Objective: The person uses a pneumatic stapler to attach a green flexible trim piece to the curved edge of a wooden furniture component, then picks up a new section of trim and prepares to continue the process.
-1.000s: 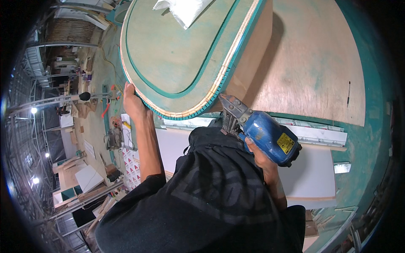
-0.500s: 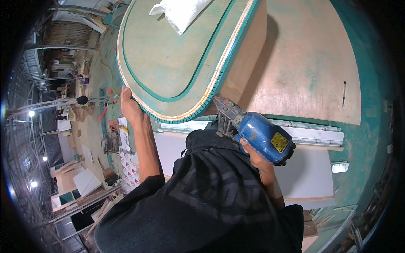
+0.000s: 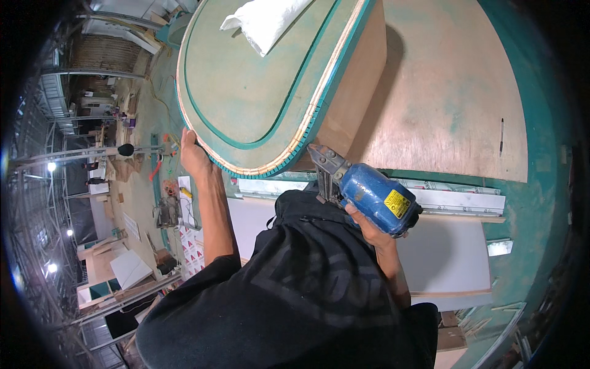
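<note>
My right hand [image 3: 371,230] is wrapped round the handle of a blue nail gun [image 3: 369,194] with a yellow label. The gun's metal nose touches or almost touches the side of a large round-ended wooden panel [image 3: 239,86]. Along the panel's curved end runs a green edge strip [image 3: 270,173] cut with many slits, with a pale layered band just inside it. My left hand [image 3: 195,158] grips the panel's left edge, thumb side up; its other fingers are hidden beneath. On the panel's top lies a white plastic bag [image 3: 265,27].
Behind the gun stretches a wide plywood sheet [image 3: 455,92] with a pen [image 3: 501,138] on it. White boards [image 3: 458,252] and strips [image 3: 455,200] lie on the floor by my legs. To the left are a small machine [image 3: 166,212] and scattered offcuts [image 3: 132,267].
The nail gun and my right hand have shifted slightly left along the panel's curved end. My left hand keeps its hold on the edge, and the whole view has moved a little.
</note>
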Demonstrator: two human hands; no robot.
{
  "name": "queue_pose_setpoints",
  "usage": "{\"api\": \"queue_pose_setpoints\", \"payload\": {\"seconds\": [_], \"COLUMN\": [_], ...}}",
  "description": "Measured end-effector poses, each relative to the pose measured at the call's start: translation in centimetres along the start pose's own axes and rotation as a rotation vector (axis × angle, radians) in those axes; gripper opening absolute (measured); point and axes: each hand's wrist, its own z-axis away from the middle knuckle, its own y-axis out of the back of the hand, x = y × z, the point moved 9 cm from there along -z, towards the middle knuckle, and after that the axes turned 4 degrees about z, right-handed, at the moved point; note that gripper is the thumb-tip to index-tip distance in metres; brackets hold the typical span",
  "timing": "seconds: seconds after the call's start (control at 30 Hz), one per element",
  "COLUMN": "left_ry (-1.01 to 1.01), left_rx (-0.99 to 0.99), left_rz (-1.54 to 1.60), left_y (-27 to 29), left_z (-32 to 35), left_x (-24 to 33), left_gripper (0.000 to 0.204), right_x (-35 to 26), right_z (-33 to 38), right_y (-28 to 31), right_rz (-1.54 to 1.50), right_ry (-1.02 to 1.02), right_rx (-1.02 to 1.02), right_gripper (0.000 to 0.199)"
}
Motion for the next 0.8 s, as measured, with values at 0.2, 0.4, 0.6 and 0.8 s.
{"api": "queue_pose_setpoints", "payload": {"seconds": [0.2,0.4,0.6,0.8], "left_ry": [0.070,0.041,0.089,0.065], "left_rx": [-0.255,-0.255,-0.344,-0.331], "left_rz": [0.086,0.102,0.097,0.148], "left_y": [0.4,1.6,1.2,0.3], "left_z": [-4.0,-7.8,-8.6,-7.9], "left_x": [-1.3,-1.9,-1.6,-0.7], "left_gripper": [0.048,0.052,0.064,0.060], "right_x": [1.1,4.9,4.1,2.1], "right_z": [3.6,8.0,6.7,5.8], "right_y": [-1.0,-3.1,-3.5,-5.3], "right_rz": [0.354,0.718,0.331,-0.165], "right_ry": [0.244,0.297,-0.146,-0.263], "right_rx": [-0.001,0.019,0.243,0.298], "right_gripper": [0.030,0.033,0.014,0.029]}}
